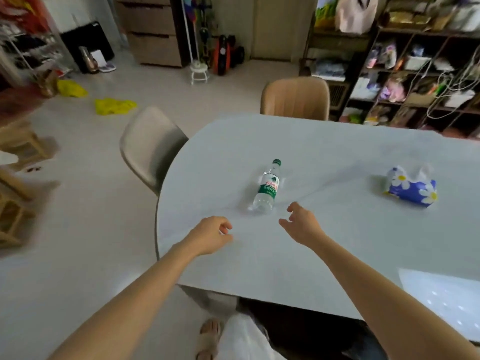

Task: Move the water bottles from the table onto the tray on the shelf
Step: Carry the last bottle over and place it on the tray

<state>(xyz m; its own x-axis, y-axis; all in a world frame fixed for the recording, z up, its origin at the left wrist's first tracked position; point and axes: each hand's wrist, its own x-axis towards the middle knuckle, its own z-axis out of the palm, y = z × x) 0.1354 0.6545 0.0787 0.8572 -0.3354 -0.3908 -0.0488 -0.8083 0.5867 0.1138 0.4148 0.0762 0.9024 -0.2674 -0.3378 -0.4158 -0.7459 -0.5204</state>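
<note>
One clear water bottle [267, 187] with a green cap and a green and red label lies on its side on the pale table [324, 152], cap pointing away from me. My right hand [301, 224] hovers just right of the bottle's base, fingers apart, holding nothing. My left hand [210, 233] hangs over the table's near left part, fingers loosely curled and holding nothing, a hand's width from the bottle. A dark shelf unit [405, 71] stands at the back right; I cannot pick out a tray on it.
A blue tissue pack [411, 188] with daisies lies on the table's right side. A grey chair [150, 149] stands at the table's left, a tan chair [296, 98] at its far end. Yellow cloths [114, 106] lie on the floor; wooden stools [15, 178] stand at far left.
</note>
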